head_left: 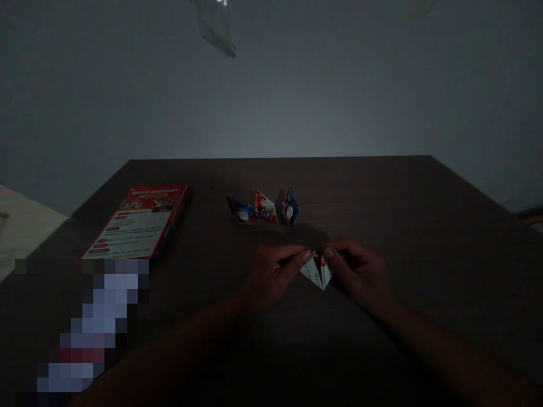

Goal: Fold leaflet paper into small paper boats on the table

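Observation:
Between my two hands is a small piece of folded paper (316, 275), white with printed text and a bit of red, its point towards me. My left hand (278, 271) pinches its left upper corner between thumb and fingers. On the opposite corner, my right hand (360, 268) grips it the same way. Just beyond my hands stand three folded paper shapes: a blue one (242, 212) on the left, a red and white one (266, 207) in the middle, and another blue one (291, 208) on the right.
A stack of printed red and white sheets or booklets (139, 226) lies at the left of the dark wooden table (360, 186). Below it, a blurred-out patch hides part of the table. A pale wall (318, 85) rises behind, with a clear hanging object (215, 28) on it.

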Available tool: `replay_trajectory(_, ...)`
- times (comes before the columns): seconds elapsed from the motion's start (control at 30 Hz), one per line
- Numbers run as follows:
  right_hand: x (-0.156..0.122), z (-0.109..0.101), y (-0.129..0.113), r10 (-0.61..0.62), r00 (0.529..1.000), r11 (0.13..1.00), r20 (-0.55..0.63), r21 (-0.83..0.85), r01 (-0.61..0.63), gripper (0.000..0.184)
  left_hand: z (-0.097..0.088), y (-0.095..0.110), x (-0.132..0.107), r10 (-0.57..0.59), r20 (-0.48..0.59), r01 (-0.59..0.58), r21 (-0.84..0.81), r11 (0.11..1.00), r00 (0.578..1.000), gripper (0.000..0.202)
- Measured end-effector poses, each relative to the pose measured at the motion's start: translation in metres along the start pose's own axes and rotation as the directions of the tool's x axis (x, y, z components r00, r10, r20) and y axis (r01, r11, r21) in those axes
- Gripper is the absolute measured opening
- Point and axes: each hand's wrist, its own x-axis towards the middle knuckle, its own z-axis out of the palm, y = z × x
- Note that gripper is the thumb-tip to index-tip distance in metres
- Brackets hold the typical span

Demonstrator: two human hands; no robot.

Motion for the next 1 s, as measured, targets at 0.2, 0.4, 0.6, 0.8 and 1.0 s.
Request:
replay_trajectory(0.2,0.0000,-0.0008,-0.0006,-0.004,1.000,1.000,-0.024,0.001,0.005,0.010,0.0011,-0.0012,-0.0009,0.001,-0.035,-0.001,-0.010,1.000,0.999,0.027)
replay_trajectory(0.4,-0.0003,-0.0005,-0.0013,0.022,0.997,1.000,-0.069,-0.008,-0.023,0.013,0.0014,-0.0017,-0.0009,0.003,-0.079,-0.005,-0.027,1.000,0.997,0.025)
replay_trajectory(0.6,-0.0008,-0.0001,-0.0002,0.054,0.992,0.998,-0.116,-0.029,-0.057,0.016,0.0010,0.0004,-0.0009,-0.015,-0.125,0.012,-0.031,0.999,0.992,0.025)
replay_trajectory(0.8,-0.0012,0.0005,0.0033,0.067,0.987,0.998,-0.146,-0.007,-0.068,0.016,0.0029,-0.0021,-0.0005,-0.045,-0.183,0.033,-0.067,0.997,0.982,0.023)
replay_trajectory(1.0,-0.0008,0.0006,0.0047,0.084,0.982,0.996,-0.171,0.034,-0.079,0.014,0.0028,-0.0031,-0.0004,-0.080,-0.220,0.062,-0.088,0.994,0.972,0.023)
